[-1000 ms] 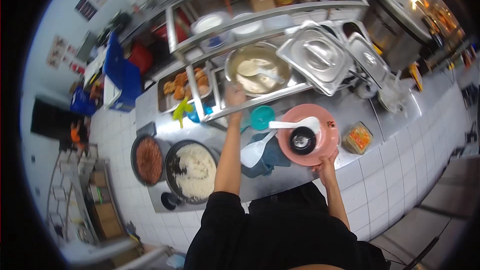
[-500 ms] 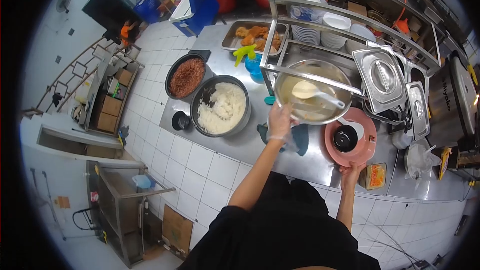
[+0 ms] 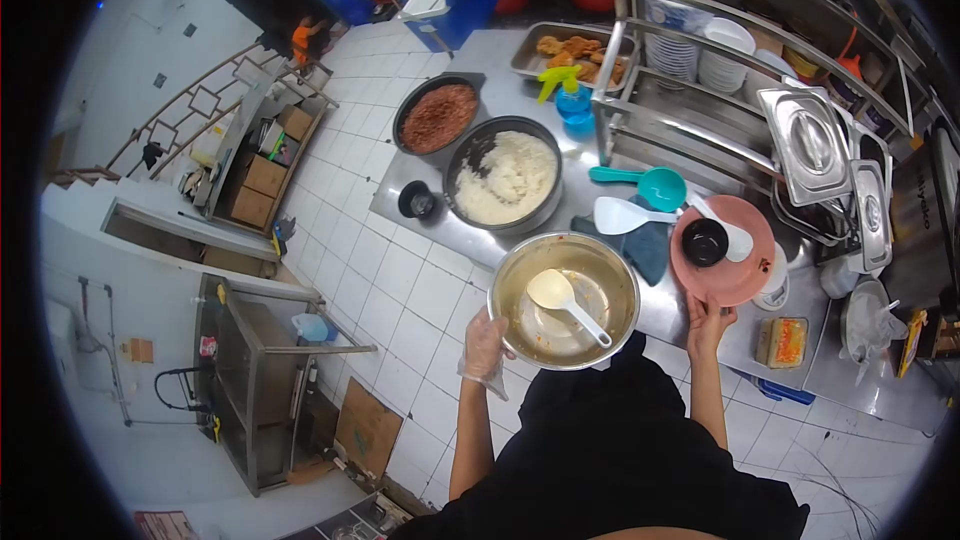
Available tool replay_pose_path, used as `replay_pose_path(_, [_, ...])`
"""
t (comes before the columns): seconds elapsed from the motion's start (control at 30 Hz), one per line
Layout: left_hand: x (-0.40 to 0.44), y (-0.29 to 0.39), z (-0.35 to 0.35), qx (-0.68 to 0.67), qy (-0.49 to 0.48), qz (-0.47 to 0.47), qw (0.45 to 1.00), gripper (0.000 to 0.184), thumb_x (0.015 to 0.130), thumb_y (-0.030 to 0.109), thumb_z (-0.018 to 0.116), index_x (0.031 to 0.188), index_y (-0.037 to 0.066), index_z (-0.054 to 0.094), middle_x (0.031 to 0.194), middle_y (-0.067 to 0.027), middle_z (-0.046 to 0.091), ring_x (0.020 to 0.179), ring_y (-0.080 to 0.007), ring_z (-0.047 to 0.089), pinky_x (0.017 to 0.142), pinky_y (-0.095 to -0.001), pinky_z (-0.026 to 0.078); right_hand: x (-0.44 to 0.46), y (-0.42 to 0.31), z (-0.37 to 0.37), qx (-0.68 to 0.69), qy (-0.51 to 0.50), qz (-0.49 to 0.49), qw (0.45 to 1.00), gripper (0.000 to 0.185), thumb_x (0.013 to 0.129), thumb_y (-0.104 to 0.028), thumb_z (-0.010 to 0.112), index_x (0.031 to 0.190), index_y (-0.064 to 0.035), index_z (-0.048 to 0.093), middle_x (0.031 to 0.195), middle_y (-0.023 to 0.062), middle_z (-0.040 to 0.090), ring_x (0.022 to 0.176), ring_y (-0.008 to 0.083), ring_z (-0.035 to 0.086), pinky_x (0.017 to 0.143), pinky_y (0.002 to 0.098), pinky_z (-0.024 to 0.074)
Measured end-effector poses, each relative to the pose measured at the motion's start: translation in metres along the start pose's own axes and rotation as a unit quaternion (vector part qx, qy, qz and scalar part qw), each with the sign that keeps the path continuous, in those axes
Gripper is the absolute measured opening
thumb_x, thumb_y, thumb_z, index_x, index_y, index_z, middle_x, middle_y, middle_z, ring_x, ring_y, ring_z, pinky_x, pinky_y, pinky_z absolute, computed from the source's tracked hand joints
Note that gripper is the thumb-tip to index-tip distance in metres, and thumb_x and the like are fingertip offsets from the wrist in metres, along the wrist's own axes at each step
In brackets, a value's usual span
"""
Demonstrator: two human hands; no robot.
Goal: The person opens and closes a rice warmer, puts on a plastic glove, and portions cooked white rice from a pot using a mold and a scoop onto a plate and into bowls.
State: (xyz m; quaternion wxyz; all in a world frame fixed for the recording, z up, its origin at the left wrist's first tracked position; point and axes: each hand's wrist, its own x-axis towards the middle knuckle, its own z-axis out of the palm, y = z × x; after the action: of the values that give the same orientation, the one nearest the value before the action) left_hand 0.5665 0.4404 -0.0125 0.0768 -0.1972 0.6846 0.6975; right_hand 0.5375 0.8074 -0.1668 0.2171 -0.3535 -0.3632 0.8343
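Observation:
My left hand [image 3: 484, 345], in a clear plastic glove, grips the rim of a metal bowl [image 3: 505, 285] in front of my body. Inside that bowl lies a white ladle [image 3: 572, 302] among orange food bits. With my right hand [image 3: 709, 325] I hold the near edge of a pink plate [image 3: 745, 285]. On the plate are a small black bowl [image 3: 705, 242] and a white spoon [image 3: 738, 243]. A white rice paddle [image 3: 625, 215] and a green scoop [image 3: 661, 187] lie on the counter beside a dark cloth [image 3: 648, 255].
Pots of white rice [image 3: 510, 180] and reddish-brown food [image 3: 437, 118] stand left on the steel counter. Behind are a spray bottle [image 3: 573, 105], a tray of fried pieces [image 3: 575, 48] and a metal rack [image 3: 690, 0]. A food container [image 3: 782, 342] sits near the right front edge.
My left hand has brought the metal bowl from the back of the counter toward my body, uncovering the green scoop and rice paddle. The pink plate stays in my right hand.

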Motion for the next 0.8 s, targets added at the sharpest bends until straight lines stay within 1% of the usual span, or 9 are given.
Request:
replay_pose_path(0.1, [0.002, -0.019, -0.039, -0.013, 0.020, 0.000, 1.000, 0.035, 0.092, 0.019, 0.056, 0.117, -0.004, 0.058, 0.082, -0.0067, 0.066, 0.054, -0.0104, 0.060, 0.042, -0.0224, 0.050, -0.020, 0.003, 0.012, -0.012, 0.021, 0.003, 1.000, 0.072, 0.093, -0.011, 0.063, 0.142, -0.0170, 0.012, 0.132, 0.0220, 0.042, 0.109, 0.0361, 0.060, 0.084, 0.0469, 0.0591])
replay_pose_path(0.2, [-0.001, -0.025, -0.088, -0.023, 0.071, 0.003, 0.997, 0.034, 0.090, 0.019, 0.056, 0.114, -0.005, 0.059, 0.074, -0.0052, 0.063, 0.049, -0.0092, 0.056, 0.040, -0.0213, 0.046, -0.036, 0.002, 0.038, -0.165, 0.264, -0.056, 0.949, 0.077, 0.088, -0.011, 0.070, 0.148, -0.0144, 0.021, 0.125, 0.0160, 0.048, 0.103, 0.0283, 0.055, 0.083, 0.0436, 0.0485])
replay_pose_path(0.27, [0.000, -0.022, -0.123, -0.027, 0.111, 0.009, 0.993, 0.033, 0.089, 0.019, 0.056, 0.111, -0.005, 0.060, 0.070, -0.0045, 0.062, 0.046, -0.0085, 0.054, 0.038, -0.0207, 0.043, -0.051, 0.011, 0.053, -0.298, 0.258, -0.318, 0.863, 0.061, 0.090, -0.011, 0.068, 0.141, -0.0104, 0.035, 0.122, 0.0141, 0.051, 0.105, 0.0268, 0.054, 0.085, 0.0407, 0.0468])
replay_pose_path(0.3, [0.000, -0.018, -0.144, -0.027, 0.128, 0.012, 0.991, 0.032, 0.089, 0.020, 0.055, 0.110, -0.004, 0.060, 0.069, -0.0045, 0.062, 0.045, -0.0084, 0.053, 0.038, -0.0207, 0.042, -0.058, 0.017, 0.061, -0.353, 0.246, -0.440, 0.788, 0.054, 0.090, -0.011, 0.067, 0.138, -0.0084, 0.042, 0.120, 0.0132, 0.052, 0.105, 0.0260, 0.054, 0.086, 0.0392, 0.0460])
replay_pose_path(0.47, [0.009, -0.017, -0.241, -0.056, 0.222, 0.051, 0.972, 0.028, 0.089, 0.020, 0.055, 0.104, -0.003, 0.059, 0.068, -0.0046, 0.060, 0.043, -0.0081, 0.050, 0.037, -0.0211, 0.039, -0.145, 0.042, 0.229, -0.224, -0.150, -0.360, 0.893, 0.026, 0.094, -0.002, 0.060, 0.119, -0.0032, 0.057, 0.096, 0.0065, 0.060, 0.089, 0.0141, 0.060, 0.075, 0.0292, 0.0484])
replay_pose_path(0.57, [0.023, -0.024, -0.292, -0.038, 0.245, 0.085, 0.965, 0.033, 0.091, 0.021, 0.056, 0.115, -0.003, 0.056, 0.081, -0.0088, 0.065, 0.051, -0.0118, 0.059, 0.037, -0.0225, 0.046, -0.211, 0.085, 0.334, -0.335, -0.432, -0.250, 0.799, 0.033, 0.089, -0.001, 0.061, 0.121, -0.0058, 0.056, 0.091, 0.0074, 0.062, 0.083, 0.0146, 0.062, 0.074, 0.0286, 0.0519])
replay_pose_path(0.63, [0.036, -0.025, -0.309, -0.049, 0.275, 0.114, 0.953, 0.029, 0.093, 0.021, 0.057, 0.111, -0.002, 0.054, 0.080, -0.0082, 0.064, 0.050, -0.0112, 0.057, 0.038, -0.0226, 0.045, -0.226, 0.141, 0.385, -0.362, -0.626, -0.265, 0.639, 0.049, 0.083, -0.001, 0.063, 0.130, -0.0100, 0.051, 0.125, 0.0152, 0.057, 0.117, 0.0281, 0.056, 0.095, 0.0382, 0.0473])
replay_pose_path(0.7, [0.049, -0.031, -0.323, -0.052, 0.311, 0.128, 0.940, 0.027, 0.093, 0.019, 0.057, 0.110, -0.001, 0.054, 0.080, -0.0080, 0.064, 0.049, -0.0107, 0.056, 0.038, -0.0226, 0.044, -0.229, 0.200, 0.438, -0.438, -0.694, -0.268, 0.504, 0.058, 0.081, -0.007, 0.069, 0.136, -0.0138, 0.049, 0.143, 0.0175, 0.046, 0.137, 0.0393, 0.037, 0.108, 0.0482, 0.0365])
replay_pose_path(0.8, [0.069, -0.022, -0.327, -0.052, 0.319, 0.148, 0.935, 0.023, 0.093, 0.016, 0.057, 0.109, -0.001, 0.054, 0.079, -0.0077, 0.063, 0.049, -0.0104, 0.055, 0.038, -0.0226, 0.044, -0.226, 0.282, 0.479, -0.618, -0.591, -0.373, 0.360, 0.066, 0.080, -0.021, 0.073, 0.140, -0.0156, 0.045, 0.148, 0.0175, 0.040, 0.139, 0.0503, 0.028, 0.110, 0.0611, 0.0287])
